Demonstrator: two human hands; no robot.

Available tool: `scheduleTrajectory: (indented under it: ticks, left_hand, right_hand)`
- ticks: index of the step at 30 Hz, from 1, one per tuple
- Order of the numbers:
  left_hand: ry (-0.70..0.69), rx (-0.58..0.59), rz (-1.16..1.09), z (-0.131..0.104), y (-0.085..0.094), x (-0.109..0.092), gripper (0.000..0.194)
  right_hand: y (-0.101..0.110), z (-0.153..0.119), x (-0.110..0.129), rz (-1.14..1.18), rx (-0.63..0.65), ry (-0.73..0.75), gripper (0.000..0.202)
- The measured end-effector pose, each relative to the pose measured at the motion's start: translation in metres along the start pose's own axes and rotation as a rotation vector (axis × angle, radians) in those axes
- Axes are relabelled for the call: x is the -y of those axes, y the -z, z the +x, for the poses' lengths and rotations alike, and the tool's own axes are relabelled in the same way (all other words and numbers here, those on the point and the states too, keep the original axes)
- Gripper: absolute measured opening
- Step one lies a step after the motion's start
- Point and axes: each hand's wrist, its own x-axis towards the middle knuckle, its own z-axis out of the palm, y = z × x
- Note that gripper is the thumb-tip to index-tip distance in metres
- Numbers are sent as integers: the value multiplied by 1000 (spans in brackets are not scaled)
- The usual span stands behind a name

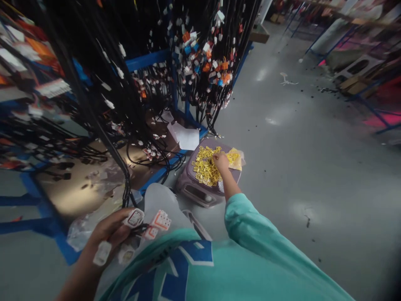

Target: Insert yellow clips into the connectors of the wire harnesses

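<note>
At the lower left, my left hand (109, 234) is closed around a wiring harness with white plastic connectors. One white connector (134, 218) with several cavities faces up at its fingertips. Another white connector (102, 253) hangs by the palm, and white-and-orange connectors (162, 220) stick out to the right over my lap. My right hand (221, 162) reaches down to a heap of small yellow plastic pieces (207, 167) on a purple-grey stool (196, 194). Its fingers are pinched together at the heap; whatever is between them is too small to make out.
A clear bag (235, 159) with more yellow pieces lies on the stool's right side. Black harnesses with many-coloured connectors (206, 62) hang from a blue metal rack (147, 60) at left and ahead. White paper (187, 137) lies on its lower shelf. Grey floor (282, 175) with scattered scraps extends right.
</note>
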Motion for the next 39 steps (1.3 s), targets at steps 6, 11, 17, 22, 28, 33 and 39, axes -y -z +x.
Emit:
scheduleTrajectory:
  ticks: [6,11,17,22,28,33,39]
  left_hand:
    - [16,28,-23,2,-2,1,30]
    - [30,-25,-146,-1,-11,-4,15]
    - [30,4,-144,-1,-12,1,20]
    - [12,20,-125,0,-5,9,21]
    - [-19,10,-147,-1,-6,9,30]
    - [-15,-5,-163,-1,-7,10,24]
    - [-11,4,-147,-2,-6,18,15]
  right_hand:
    - [-10,-47,16,-38,-38,187,38]
    - [-46,-110,15,-261,101,542,44]
    - [-66,-103,0,-343,176,540,43]
    - [-66,-93,-4,-336,122,507,43]
    - [-70,-93,-8,-352,81,481,41]
    - [-70,-90,-11,-359,43,445,38]
    - [-53,-85,-6,-296,-18,433,44]
